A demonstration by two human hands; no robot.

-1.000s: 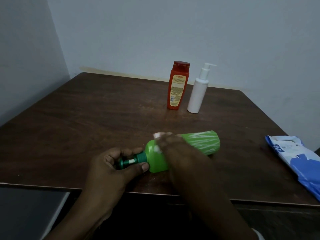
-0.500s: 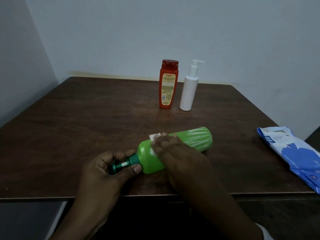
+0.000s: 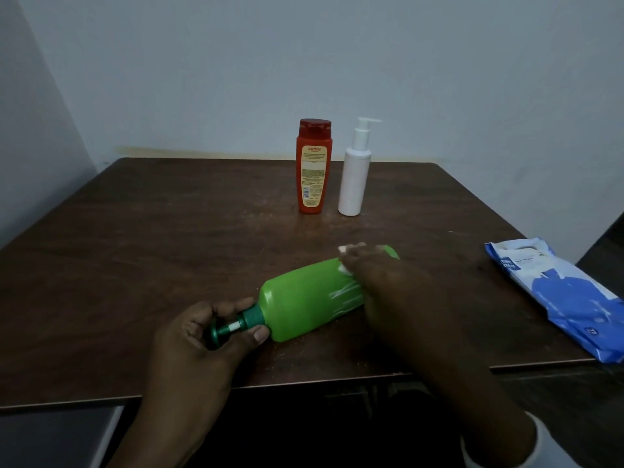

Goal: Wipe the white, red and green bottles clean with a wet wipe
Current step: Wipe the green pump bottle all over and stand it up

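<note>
Head view: the green bottle lies on its side near the front edge of the counter, roughly at the middle. Its long axis runs diagonally, with the dark green pump pointing near-left and the base pointing far-right. The body is smooth, glossy plastic, flattened and broad at the shoulder, with thin white streaks printed towards the base end. The pump is a narrow ribbed neck with a white band and a round head.

The left hand grips the pump. Its fingers curl over the neck from the far side and the thumb closes on it from the near side, next to the shoulder.

The right hand lies over the base half of the bottle. Its fingers bend over the far side and hold a crumpled white wet wipe against the plastic. Only small bits of the wipe show at the fingertips.

The red bottle stands upright towards the far edge, flat-sided, with a dark red cap and a yellow label facing the camera. Just to its right, close but apart, stands the white bottle, a plain matt cylinder whose pump nozzle points right.

A soft blue-and-white pack of wipes lies flat at the right edge. The counter is dark brown wood grain, with pale specks near the green bottle.
</note>
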